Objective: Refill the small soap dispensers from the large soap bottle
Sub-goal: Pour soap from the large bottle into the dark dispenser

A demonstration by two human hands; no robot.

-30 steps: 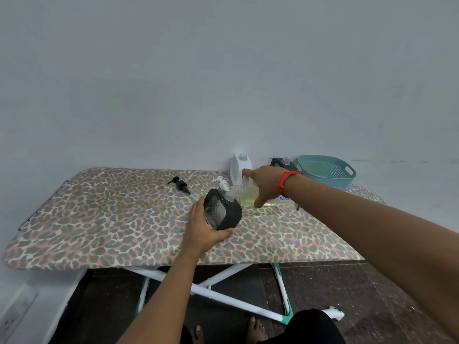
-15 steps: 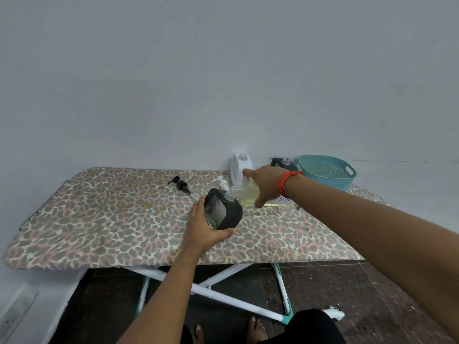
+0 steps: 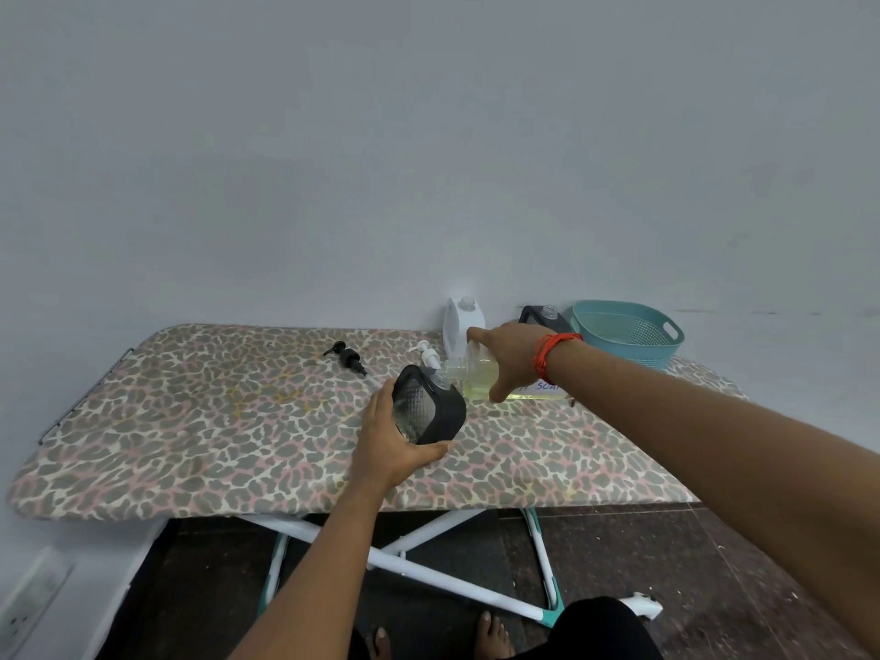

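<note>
Ironing board [image 3: 190, 421], teal basket [image 3: 635, 350], black pump [image 3: 346, 357]

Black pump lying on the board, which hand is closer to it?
Left. The left hand, gripping the black dispenser, is just right of the black pump and slightly nearer the camera. The right hand, holding the large soap bottle, is farther right, beyond the dispenser.

The left half of the desk [image 3: 190, 421] is left open, broken only by a black pump [image 3: 346, 358]. The back right is blocked by a white dispenser [image 3: 461, 326], a dark dispenser [image 3: 540, 316] (partly hidden) and a basket [image 3: 628, 343].
</note>
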